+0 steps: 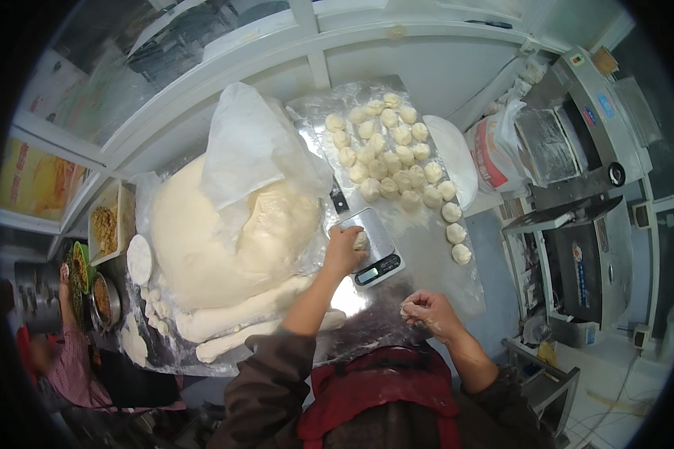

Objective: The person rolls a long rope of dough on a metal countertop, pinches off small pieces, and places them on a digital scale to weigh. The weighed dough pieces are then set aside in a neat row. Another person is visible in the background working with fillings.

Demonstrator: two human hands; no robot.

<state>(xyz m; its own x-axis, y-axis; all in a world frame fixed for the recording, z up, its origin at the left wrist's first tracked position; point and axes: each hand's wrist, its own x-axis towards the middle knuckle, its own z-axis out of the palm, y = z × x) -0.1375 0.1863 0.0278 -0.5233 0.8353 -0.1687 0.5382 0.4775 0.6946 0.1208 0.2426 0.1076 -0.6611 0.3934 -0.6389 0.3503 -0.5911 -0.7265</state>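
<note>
My left hand [345,247] grips a small piece of dough [360,241] over the steel plate of a digital kitchen scale [377,230]. The fingers partly hide that piece. Nearer to me, to the right of the scale, my right hand [431,315] is raised above the table with its fingertips pinched on a small bit of dough [408,308]. Left of the scale lies a huge mass of dough [191,247], partly under a plastic sheet [247,146]. Long dough rolls [247,314] stretch along its near side. Beyond the scale, many round dough balls [390,163] sit on the floured metal table [432,247].
A dark-handled tool [338,197] lies just behind the scale. At the far left are a tray of filling [105,227], a metal bowl [105,303] and another person [70,359] reaching forward. A flour sack [491,151] and a machine [590,123] stand right of the table.
</note>
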